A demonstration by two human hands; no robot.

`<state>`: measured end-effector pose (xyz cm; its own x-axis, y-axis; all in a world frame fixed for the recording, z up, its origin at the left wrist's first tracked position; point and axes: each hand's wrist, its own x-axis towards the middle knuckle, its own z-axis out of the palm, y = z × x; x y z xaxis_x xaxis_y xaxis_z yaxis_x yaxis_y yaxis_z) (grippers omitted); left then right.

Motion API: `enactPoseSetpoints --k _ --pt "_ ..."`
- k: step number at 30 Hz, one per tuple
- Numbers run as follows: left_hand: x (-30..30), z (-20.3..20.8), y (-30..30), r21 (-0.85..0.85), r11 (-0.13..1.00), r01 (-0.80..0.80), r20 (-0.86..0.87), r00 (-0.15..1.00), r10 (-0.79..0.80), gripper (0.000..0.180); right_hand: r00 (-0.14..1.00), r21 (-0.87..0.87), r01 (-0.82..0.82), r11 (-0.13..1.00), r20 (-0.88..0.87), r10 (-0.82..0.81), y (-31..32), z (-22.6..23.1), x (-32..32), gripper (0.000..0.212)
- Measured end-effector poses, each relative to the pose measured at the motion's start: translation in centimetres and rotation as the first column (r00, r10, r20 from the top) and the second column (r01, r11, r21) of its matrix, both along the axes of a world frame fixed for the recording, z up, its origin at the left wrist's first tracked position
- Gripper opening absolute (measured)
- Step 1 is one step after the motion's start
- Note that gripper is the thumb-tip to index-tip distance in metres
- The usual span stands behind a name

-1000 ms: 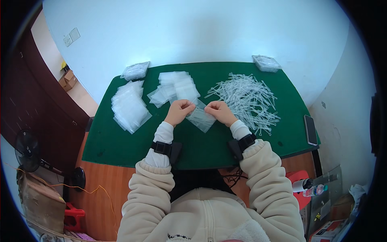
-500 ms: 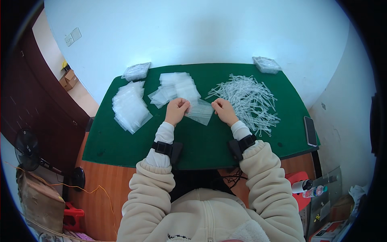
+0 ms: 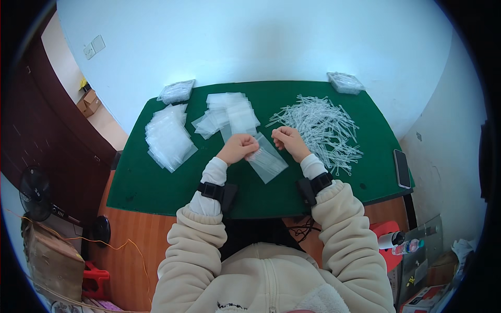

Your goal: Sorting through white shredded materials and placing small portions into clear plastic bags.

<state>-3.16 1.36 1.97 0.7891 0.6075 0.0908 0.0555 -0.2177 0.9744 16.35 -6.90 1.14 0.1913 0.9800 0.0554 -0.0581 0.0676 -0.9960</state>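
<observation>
My left hand (image 3: 239,148) is closed on the upper left edge of a small clear plastic bag (image 3: 269,163). Thin clear plastic sticks show inside this bag, which hangs tilted toward the lower right over the green table. Just right of the bag's top corner, my right hand (image 3: 289,142) has its fingers curled together, apart from the bag. Whether something small is in those fingers I cannot make out. Beyond my right hand lies a large loose heap of clear plastic sticks with looped ends (image 3: 326,130). Flat clear bags (image 3: 229,110) are spread behind my left hand.
At the left lies a fanned stack of bags (image 3: 168,138). Filled clear packs stand at the back left (image 3: 176,92) and back right (image 3: 345,83) corners of the green table (image 3: 156,190). A phone (image 3: 401,169) rests at its right edge. A white wall (image 3: 250,41) rises behind.
The bag has swung from nearly level between both hands to a slant toward the lower right. My right hand has let go of its edge; my left hand still grips it.
</observation>
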Motion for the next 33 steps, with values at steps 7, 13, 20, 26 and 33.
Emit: enactPoseSetpoints --k 7,13,20,26,33 --pt "0.8 -0.6 -0.7 -0.005 0.994 0.110 -0.065 0.992 -0.110 0.019 0.962 0.086 -0.115 0.990 0.258 0.089 -0.3 -0.2 -0.8 0.012" --pt "1.3 -0.4 -1.2 0.061 0.998 -0.005 -0.035 0.999 0.007 0.019 0.958 0.088 -0.124 0.988 0.270 0.096 -0.4 -0.1 -1.1 0.011" --pt "1.5 -0.9 -1.2 0.257 0.961 -0.103 -0.008 0.994 0.109 0.021 0.948 0.120 -0.098 0.988 0.313 0.056 -0.3 -0.4 -1.1 0.012" --pt "1.1 -0.7 -0.7 0.224 0.961 -0.164 0.012 0.986 0.165 0.021 0.932 0.265 0.060 0.962 0.330 -0.149 0.2 -0.9 -0.3 0.012" --pt "0.5 -0.7 -0.1 0.347 0.915 -0.208 -0.049 0.970 0.239 0.018 0.864 0.363 0.160 0.918 0.399 -0.308 0.1 -0.6 -0.4 0.009"
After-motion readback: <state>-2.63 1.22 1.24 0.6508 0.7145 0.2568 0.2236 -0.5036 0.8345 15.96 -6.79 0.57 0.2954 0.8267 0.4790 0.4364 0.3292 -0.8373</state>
